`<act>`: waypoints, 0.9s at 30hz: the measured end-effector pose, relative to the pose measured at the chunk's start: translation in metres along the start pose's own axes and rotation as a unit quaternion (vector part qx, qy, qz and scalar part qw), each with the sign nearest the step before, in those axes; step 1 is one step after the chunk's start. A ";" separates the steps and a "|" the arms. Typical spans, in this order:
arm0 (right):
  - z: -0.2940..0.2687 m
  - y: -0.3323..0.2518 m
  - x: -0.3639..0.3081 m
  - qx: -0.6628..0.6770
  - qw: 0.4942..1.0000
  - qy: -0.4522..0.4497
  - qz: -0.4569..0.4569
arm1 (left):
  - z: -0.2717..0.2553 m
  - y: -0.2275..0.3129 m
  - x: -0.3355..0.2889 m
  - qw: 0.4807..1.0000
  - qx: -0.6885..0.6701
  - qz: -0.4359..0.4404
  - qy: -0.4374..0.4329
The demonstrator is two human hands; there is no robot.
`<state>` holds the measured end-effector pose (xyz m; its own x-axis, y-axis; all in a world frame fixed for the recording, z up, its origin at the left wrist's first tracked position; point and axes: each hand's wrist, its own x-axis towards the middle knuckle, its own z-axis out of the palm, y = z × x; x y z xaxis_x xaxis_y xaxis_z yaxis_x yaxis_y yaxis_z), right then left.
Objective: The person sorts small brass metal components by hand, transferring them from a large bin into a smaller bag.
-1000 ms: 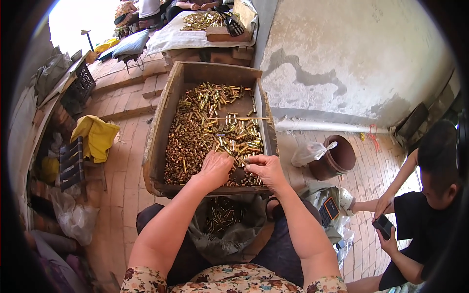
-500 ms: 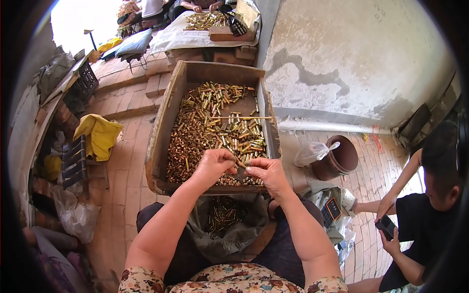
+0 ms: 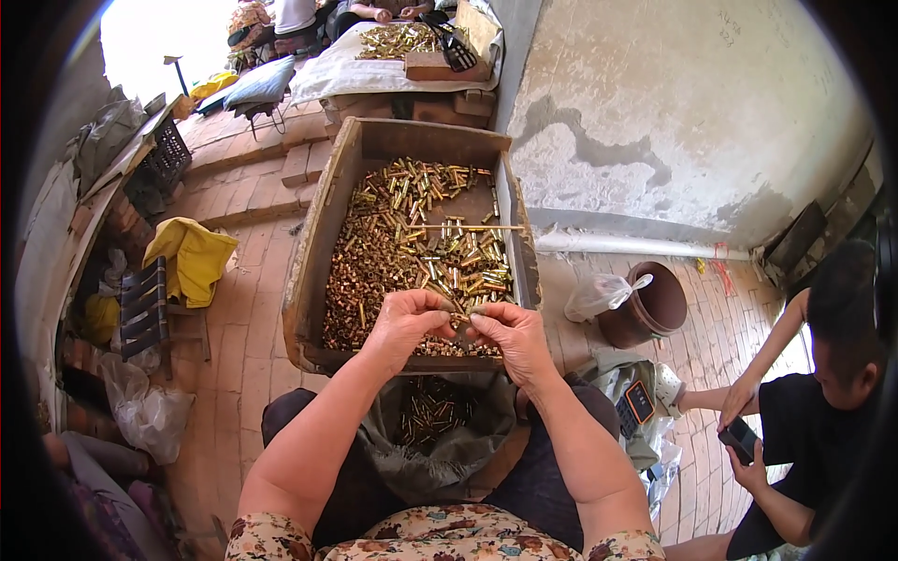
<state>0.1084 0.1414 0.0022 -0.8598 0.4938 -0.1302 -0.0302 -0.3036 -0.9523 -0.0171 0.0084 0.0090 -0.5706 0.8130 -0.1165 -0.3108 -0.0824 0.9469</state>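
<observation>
Over the near part of a wooden box (image 3: 297, 299), my left hand (image 3: 404, 327) and my right hand (image 3: 514, 338) face each other in pinches. A small brass-coloured piece (image 3: 460, 319) shows between the fingertips, held at both sides; its exact shape is partly hidden. Below and left of my hands lies a heap of short copper-coloured pieces (image 3: 365, 271). Longer brass-coloured tubes (image 3: 482, 279) are strewn on the right and far parts of the box. A thin stick (image 3: 477, 227) lies across them, reaching the right wall.
Between my knees is an open sack (image 3: 458, 460) with brass-coloured pieces inside. A brown bucket (image 3: 645, 323) with a plastic bag stands right. A person (image 3: 804, 421) with a phone sits at lower right. A strap-topped stool (image 3: 143, 304) stands left; a covered table (image 3: 327, 79) is beyond.
My fingertips have drawn slightly closer together, and the piece between them has turned or shifted. The whole view has moved a little; the box's contents look the same.
</observation>
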 end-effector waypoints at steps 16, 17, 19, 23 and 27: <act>0.011 0.002 -0.005 0.012 0.994 0.058 -0.093 | 0.002 0.000 -0.004 1.000 0.005 0.006 0.001; 0.012 0.003 -0.005 0.025 0.993 0.064 -0.093 | 0.003 0.000 -0.005 1.000 0.004 0.006 0.001; 0.012 0.006 -0.005 0.034 0.993 0.066 -0.087 | 0.005 0.001 -0.007 0.998 0.060 0.030 0.008; 0.010 0.007 -0.004 0.083 0.994 0.060 -0.047 | -0.001 -0.001 -0.006 1.000 0.005 0.015 -0.010; 0.009 0.006 -0.004 0.108 0.993 0.048 -0.027 | -0.001 0.000 -0.007 0.999 -0.020 0.010 -0.037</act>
<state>0.1070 0.1304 -0.0009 -0.8014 0.5868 -0.1158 -0.1931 -0.4370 -0.8785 -0.0145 0.0021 0.0098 -0.5206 0.8507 -0.0732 -0.3304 -0.1216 0.9360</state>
